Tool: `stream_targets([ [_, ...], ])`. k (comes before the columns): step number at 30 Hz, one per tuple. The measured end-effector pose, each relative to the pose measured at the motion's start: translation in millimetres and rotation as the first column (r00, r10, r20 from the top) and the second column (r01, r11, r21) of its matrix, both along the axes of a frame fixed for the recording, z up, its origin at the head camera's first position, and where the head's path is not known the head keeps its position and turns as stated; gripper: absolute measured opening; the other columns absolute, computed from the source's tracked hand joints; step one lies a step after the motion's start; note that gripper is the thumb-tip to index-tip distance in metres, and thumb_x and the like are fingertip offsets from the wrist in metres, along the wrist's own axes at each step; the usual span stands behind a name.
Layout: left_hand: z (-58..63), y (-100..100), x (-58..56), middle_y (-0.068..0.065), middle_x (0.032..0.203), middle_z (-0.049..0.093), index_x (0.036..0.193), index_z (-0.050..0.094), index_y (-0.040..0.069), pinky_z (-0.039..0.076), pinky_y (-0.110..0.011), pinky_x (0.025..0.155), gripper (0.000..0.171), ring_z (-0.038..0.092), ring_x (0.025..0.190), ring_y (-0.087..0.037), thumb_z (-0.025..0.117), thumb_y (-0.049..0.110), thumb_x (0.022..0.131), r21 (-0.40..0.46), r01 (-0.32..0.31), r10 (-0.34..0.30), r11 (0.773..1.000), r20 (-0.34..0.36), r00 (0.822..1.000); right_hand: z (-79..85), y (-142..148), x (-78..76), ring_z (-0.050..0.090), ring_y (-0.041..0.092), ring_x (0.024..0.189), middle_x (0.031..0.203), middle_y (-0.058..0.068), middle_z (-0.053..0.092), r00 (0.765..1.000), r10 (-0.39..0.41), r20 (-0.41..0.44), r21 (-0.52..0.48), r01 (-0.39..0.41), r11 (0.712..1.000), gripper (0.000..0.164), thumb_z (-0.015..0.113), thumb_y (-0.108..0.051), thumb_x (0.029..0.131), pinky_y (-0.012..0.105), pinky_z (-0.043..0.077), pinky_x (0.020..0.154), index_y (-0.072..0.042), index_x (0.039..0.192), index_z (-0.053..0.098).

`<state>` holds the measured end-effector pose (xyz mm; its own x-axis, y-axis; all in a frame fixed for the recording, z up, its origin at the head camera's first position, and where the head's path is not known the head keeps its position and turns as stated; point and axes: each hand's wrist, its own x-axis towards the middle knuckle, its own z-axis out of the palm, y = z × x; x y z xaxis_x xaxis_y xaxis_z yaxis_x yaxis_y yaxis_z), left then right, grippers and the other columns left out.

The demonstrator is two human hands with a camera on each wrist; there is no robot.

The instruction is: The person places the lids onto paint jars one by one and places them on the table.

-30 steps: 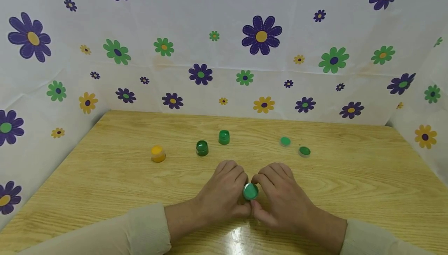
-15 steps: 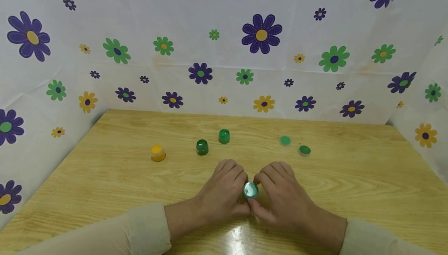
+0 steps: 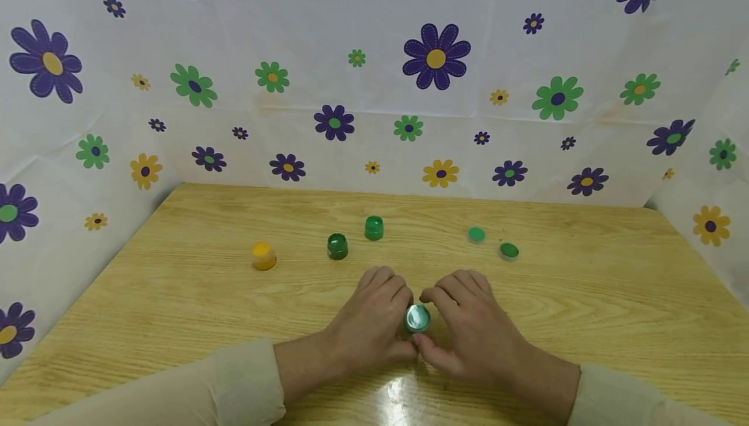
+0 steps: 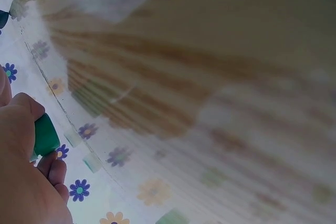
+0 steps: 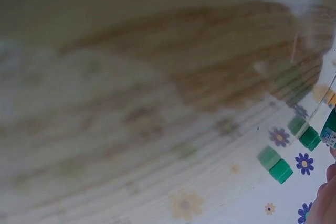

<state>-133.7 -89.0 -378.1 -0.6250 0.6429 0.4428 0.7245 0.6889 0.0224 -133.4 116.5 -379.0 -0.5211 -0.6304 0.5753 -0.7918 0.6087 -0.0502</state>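
Close to the person's body, a small green paint jar point(image 3: 418, 318) is between the two hands above the table. Its round top faces up and shines; whether that is a lid or paint, I cannot tell. The left hand point(image 3: 374, 322) grips it from the left, and the left wrist view shows its fingers about the green jar wall point(image 4: 46, 136). On the other side the right hand point(image 3: 473, 328) curls its thumb and forefinger around the rim, the thumb at the near edge. At the right wrist view's edge, the jar's label point(image 5: 329, 136) shows.
Behind the hands stand an orange-yellow jar point(image 3: 264, 256), an uncapped dark green jar point(image 3: 337, 246) and a lighter green jar point(image 3: 374, 228). Two round green lids point(image 3: 476, 235) lie farther right on the wooden table point(image 3: 193, 309). A flowered cloth point(image 3: 374, 88) hangs behind.
The glossy top of the jar catches the light differently than a second ago. The right forefinger and thumb have shifted slightly around it; the left hand stays put.
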Motion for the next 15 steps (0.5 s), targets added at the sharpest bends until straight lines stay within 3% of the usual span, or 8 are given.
stream_targets([
  [5,-0.4,-0.4,-0.2,0.007,0.081,0.057,0.084,0.062,0.015,0.038,-0.029,0.085,0.043,0.046,0.085,-0.013,0.077,0.055,0.075,0.012,0.007,-0.007,1.000,-0.019,1.000,1.1,-0.8,0.8,0.051,0.016,0.092,0.096,-0.003,0.059,1.000,0.003,0.009,0.002,-0.003,1.000,0.035,0.067,-0.037,0.076,0.039,0.040,0.086,-0.013,0.101,0.066],
  [9,-0.5,-0.1,-0.4,0.007,0.080,0.057,0.084,0.063,0.014,0.038,-0.029,0.085,0.045,0.045,0.084,-0.013,0.076,0.056,0.076,0.016,0.013,-0.013,1.000,-0.025,1.000,0.9,-0.8,1.0,0.050,0.015,0.090,0.093,-0.004,0.057,1.000,0.002,0.007,0.001,-0.002,1.000,0.031,0.067,-0.034,0.075,0.038,0.040,0.085,-0.014,0.099,0.066],
  [15,-2.3,0.4,-1.3,0.007,0.078,0.055,0.081,0.060,0.016,0.037,-0.028,0.081,0.034,0.045,0.082,-0.013,0.077,0.044,0.073,0.032,0.026,-0.024,0.999,-0.054,0.998,0.1,-1.9,0.7,0.050,0.015,0.089,0.092,-0.004,0.057,1.000,0.009,-0.003,-0.005,-0.009,1.000,0.026,0.067,-0.034,0.077,0.039,0.040,0.085,-0.015,0.095,0.065],
])
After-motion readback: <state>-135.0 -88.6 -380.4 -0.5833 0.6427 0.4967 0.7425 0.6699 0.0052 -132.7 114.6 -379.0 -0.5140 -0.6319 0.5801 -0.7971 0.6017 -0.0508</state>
